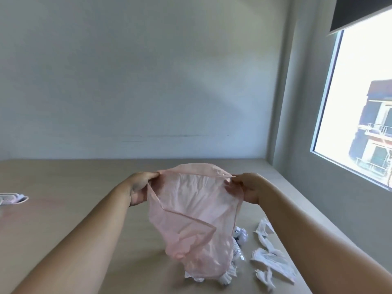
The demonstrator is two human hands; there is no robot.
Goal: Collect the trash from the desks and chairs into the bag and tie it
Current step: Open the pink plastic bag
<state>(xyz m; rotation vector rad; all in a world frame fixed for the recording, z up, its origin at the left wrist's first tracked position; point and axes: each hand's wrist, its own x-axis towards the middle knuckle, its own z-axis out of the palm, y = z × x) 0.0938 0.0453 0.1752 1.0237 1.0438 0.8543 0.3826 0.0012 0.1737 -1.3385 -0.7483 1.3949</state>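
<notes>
A thin, see-through pink plastic bag (191, 213) hangs above the desk with its mouth spread wide. My left hand (139, 188) pinches the left side of the bag's rim, and my right hand (247, 189) pinches the right side. Crumpled white paper scraps (269, 257) lie on the wooden desk (74, 209) to the lower right of the bag. More crumpled paper (238, 240) sits beneath and behind the bag, partly hidden by it.
A small white and pink object (12, 201) lies at the desk's left edge. A pale wall rises behind the desk. On the right a grey wall holds a bright window (360, 98) with a dark blind above.
</notes>
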